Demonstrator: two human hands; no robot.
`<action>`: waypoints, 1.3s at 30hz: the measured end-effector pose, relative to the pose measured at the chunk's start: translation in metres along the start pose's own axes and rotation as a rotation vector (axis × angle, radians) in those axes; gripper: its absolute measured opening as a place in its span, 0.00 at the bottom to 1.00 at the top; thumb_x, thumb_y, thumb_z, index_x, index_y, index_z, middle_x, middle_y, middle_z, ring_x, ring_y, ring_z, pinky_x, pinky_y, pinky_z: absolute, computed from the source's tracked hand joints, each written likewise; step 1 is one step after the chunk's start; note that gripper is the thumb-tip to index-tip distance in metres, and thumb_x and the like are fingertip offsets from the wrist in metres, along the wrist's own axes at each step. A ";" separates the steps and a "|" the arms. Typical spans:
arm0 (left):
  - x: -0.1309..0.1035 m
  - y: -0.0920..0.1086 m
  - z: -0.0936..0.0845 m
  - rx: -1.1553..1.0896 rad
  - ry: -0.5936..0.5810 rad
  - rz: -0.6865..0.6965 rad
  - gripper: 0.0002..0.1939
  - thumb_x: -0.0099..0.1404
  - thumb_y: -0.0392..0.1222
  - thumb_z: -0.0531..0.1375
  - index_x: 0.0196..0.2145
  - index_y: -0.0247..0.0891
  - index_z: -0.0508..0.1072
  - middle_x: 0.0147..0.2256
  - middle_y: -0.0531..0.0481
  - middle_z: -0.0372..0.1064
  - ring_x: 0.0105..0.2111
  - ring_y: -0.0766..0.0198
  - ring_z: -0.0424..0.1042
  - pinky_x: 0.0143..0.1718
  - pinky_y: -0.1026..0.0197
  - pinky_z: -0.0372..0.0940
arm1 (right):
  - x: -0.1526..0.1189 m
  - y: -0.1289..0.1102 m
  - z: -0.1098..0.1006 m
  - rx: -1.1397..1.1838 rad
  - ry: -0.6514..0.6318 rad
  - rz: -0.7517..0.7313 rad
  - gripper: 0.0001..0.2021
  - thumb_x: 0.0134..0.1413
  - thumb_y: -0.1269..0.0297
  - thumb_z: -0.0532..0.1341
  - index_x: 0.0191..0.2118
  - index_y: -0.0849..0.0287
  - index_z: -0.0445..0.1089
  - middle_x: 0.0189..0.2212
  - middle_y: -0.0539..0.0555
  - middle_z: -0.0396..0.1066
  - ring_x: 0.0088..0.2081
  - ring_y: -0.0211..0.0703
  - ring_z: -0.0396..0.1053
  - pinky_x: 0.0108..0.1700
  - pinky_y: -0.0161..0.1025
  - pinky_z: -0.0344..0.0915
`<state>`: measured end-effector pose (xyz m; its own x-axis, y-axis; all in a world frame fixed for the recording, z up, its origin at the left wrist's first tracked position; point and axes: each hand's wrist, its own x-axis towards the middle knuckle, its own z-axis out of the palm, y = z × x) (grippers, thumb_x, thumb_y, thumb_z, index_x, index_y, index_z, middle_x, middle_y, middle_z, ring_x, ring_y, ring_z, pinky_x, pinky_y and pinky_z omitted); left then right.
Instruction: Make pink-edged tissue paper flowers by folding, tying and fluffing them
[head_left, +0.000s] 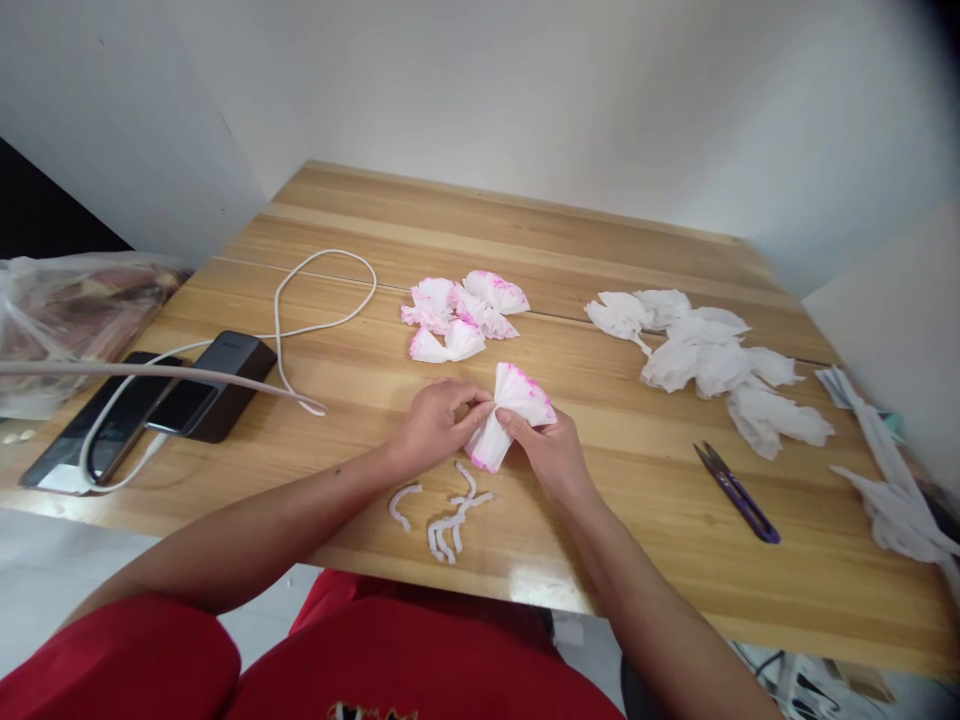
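Note:
A white paper bow with pink edges (pixel 523 395) is held over the table's front half, fanned out on both sides of its pinched middle. My left hand (pixel 442 420) grips it at the centre between thumb and fingers. From the right, my right hand (pixel 551 450) holds the same bow, thumb on top. Just below lie short white fuzzy strips (pixel 450 525), with one curved strip (pixel 403 505) apart to the left. Behind my hands sits a cluster of pink-edged paper bows (pixel 448 342).
Plain white paper bows (pixel 694 350) spread over the right side, near purple-handled snips (pixel 739 495). More white paper (pixel 892 510) lies at the right edge. On the left are a phone (pixel 105 425), a black power bank (pixel 232 385), a looped white cable (pixel 322 252) and a plastic bag (pixel 75 310).

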<state>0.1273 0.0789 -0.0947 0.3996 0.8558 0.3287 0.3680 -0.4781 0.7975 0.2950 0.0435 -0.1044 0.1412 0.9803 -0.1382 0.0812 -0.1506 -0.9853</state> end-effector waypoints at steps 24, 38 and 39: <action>0.004 -0.002 -0.005 0.341 0.077 0.164 0.03 0.61 0.36 0.60 0.31 0.37 0.74 0.28 0.50 0.73 0.30 0.60 0.69 0.36 0.57 0.58 | -0.001 -0.019 -0.011 -0.167 0.030 -0.237 0.23 0.46 0.55 0.65 0.48 0.57 0.65 0.39 0.54 0.71 0.39 0.43 0.68 0.42 0.40 0.65; 0.004 0.001 -0.003 0.067 0.042 0.086 0.05 0.61 0.38 0.59 0.29 0.36 0.73 0.28 0.50 0.71 0.31 0.63 0.68 0.36 0.60 0.60 | 0.006 -0.020 -0.022 0.179 0.066 -0.174 0.20 0.53 0.55 0.60 0.51 0.53 0.63 0.32 0.50 0.70 0.35 0.40 0.68 0.40 0.39 0.65; 0.005 0.001 -0.003 -0.048 0.051 0.001 0.05 0.60 0.39 0.59 0.28 0.35 0.72 0.28 0.50 0.71 0.30 0.63 0.68 0.34 0.62 0.60 | 0.007 -0.021 -0.023 0.252 0.019 -0.173 0.21 0.54 0.53 0.59 0.53 0.52 0.62 0.37 0.52 0.71 0.40 0.41 0.69 0.43 0.41 0.65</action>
<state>0.1272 0.0834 -0.0904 0.3561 0.8647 0.3543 0.3261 -0.4703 0.8201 0.3173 0.0507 -0.0826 0.1647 0.9858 0.0338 -0.1409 0.0575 -0.9884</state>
